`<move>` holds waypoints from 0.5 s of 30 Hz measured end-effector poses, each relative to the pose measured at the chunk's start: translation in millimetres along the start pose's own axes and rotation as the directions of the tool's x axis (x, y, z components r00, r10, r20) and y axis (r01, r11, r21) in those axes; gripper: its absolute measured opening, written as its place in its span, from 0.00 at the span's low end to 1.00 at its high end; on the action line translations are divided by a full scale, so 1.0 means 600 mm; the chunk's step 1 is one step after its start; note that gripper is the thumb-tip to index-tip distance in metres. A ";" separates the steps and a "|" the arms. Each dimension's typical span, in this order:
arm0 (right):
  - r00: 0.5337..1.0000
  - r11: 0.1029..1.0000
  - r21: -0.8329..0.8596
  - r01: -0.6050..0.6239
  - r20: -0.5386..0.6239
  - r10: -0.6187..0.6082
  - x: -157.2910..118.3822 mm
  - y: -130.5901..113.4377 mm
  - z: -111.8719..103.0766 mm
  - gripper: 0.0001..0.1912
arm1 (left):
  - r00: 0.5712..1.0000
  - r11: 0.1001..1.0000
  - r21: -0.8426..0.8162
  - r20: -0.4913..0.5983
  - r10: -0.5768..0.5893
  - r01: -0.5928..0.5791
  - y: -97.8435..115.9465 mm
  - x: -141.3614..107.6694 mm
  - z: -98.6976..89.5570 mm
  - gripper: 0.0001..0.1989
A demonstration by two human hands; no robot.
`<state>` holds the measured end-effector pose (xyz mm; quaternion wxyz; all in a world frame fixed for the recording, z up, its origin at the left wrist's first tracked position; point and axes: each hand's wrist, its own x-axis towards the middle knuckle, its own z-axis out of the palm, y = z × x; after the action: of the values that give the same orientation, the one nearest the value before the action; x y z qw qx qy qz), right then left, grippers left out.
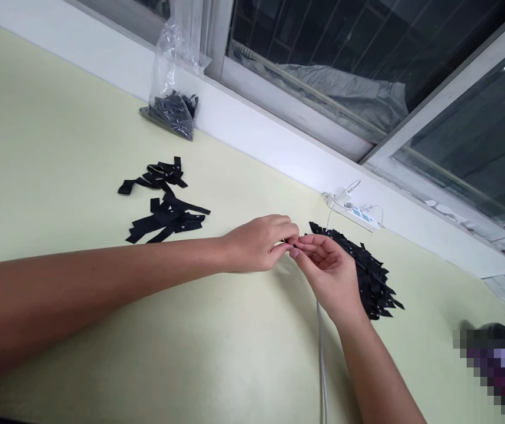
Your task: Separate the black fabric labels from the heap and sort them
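Above the table, my left hand (pixel 263 241) and my right hand (pixel 329 274) meet at the fingertips, both closed in a pinch. Between them a small dark bit of a black strip (pixel 291 242) shows; the fingers cover most of it. Just behind my right hand lies a large heap of black strips (pixel 374 277), partly hidden by that hand. To the left, beyond my left forearm, a smaller loose group of black fabric strips (pixel 164 221) is spread out, some with small pale marks.
A clear plastic bag (pixel 170 112) with black pieces in it stands against the white ledge. A white power strip (pixel 356 215) with plugs sits by the window wall. A pale cable (pixel 322 353) runs across the table (pixel 217 347). At the right edge is a blurred dark object (pixel 499 365).
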<state>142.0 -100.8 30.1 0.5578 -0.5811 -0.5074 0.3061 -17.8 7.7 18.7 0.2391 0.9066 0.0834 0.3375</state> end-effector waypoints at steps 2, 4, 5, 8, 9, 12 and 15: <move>1.000 1.000 -0.001 -0.023 -0.001 0.023 0.001 0.001 0.002 0.18 | 1.000 1.000 0.008 0.015 -0.001 0.000 0.003 0.000 0.000 0.05; 0.999 0.999 -0.009 -0.036 0.004 0.036 0.002 0.001 0.002 0.18 | 1.000 1.000 0.016 0.026 -0.003 0.003 0.006 0.000 0.000 0.05; 0.999 0.999 -0.014 -0.036 0.007 0.037 0.002 0.001 0.002 0.18 | 1.000 1.000 0.017 0.026 -0.006 0.006 0.007 0.000 0.000 0.06; 1.000 1.000 -0.013 -0.027 0.012 0.027 0.003 0.000 -0.001 0.18 | 1.000 1.000 -0.003 0.009 -0.023 0.023 0.009 0.000 0.000 0.05; 1.000 1.000 -0.011 -0.022 0.017 0.023 0.003 0.000 -0.002 0.18 | 0.999 0.999 -0.021 -0.001 -0.032 0.032 0.009 0.001 0.001 0.05; 0.999 1.000 -0.021 0.002 0.040 -0.002 0.005 -0.001 -0.007 0.17 | 0.997 0.993 -0.096 -0.025 -0.073 0.071 0.009 0.002 0.002 0.04; 0.998 0.999 -0.025 0.034 0.061 -0.032 0.009 0.003 -0.011 0.16 | 0.993 0.984 -0.142 -0.041 -0.111 0.105 0.009 0.003 0.003 0.04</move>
<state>150.1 -97.9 30.6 0.5394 -0.5704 -0.5376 0.3077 -15.0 2.7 21.2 0.3179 0.8733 0.1144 0.3510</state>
